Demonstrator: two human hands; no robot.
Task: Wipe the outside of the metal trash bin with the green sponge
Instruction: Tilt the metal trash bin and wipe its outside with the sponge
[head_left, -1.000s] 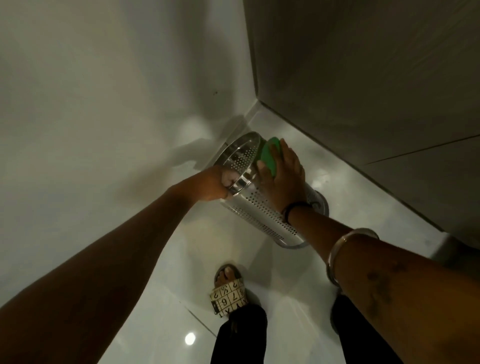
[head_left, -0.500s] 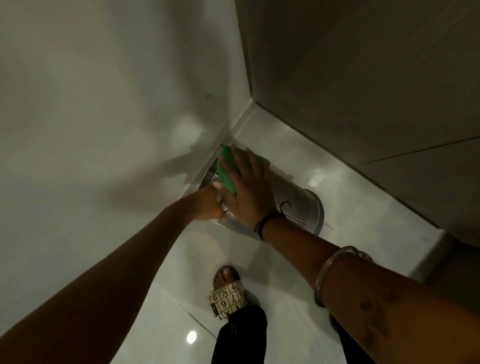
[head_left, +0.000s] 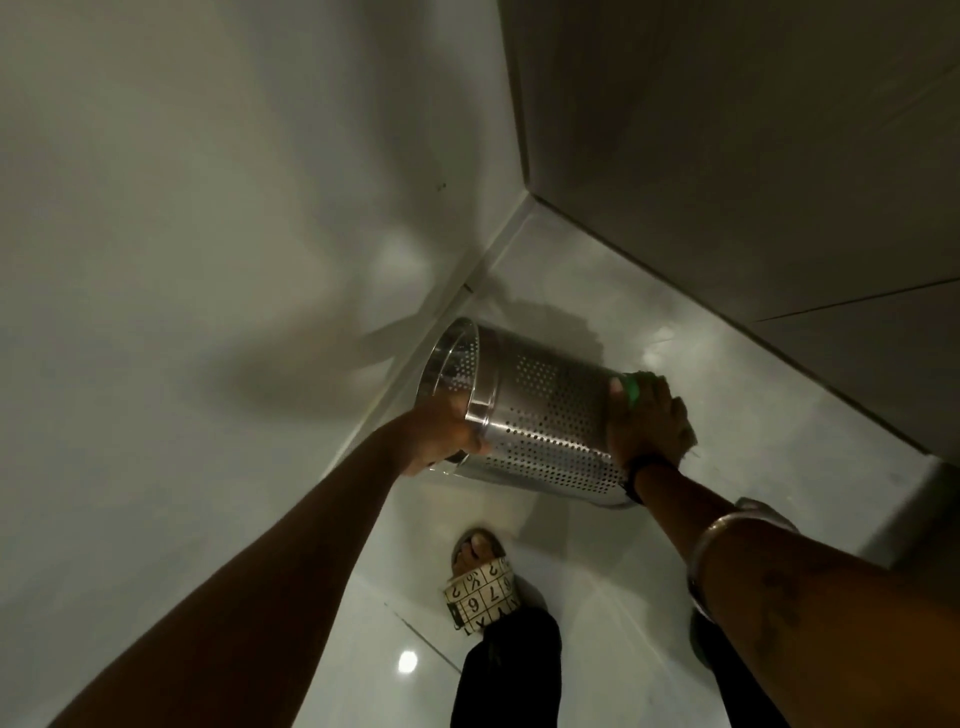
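Fingers of the right hand (head_left: 647, 421) press flat on the green sponge (head_left: 635, 392) at the bin's (head_left: 540, 410) base end; the left hand (head_left: 447, 434) curls around its rim, tilting it over the floor (head_left: 597, 571). Best: firm strokes lengthwise, turning the bin between passes.

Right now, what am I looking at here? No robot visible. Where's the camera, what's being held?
No machine: a person works with bare hands, filmed by a wide-angle camera on their head looking down, so both arms reach in from the bottom. The left hand has a grip on the open rim of a perforated metal trash bin, tipped on its side above the glossy tiled floor in a room corner. The right hand presses a green sponge against the bin's base end. Below is a sandalled foot.
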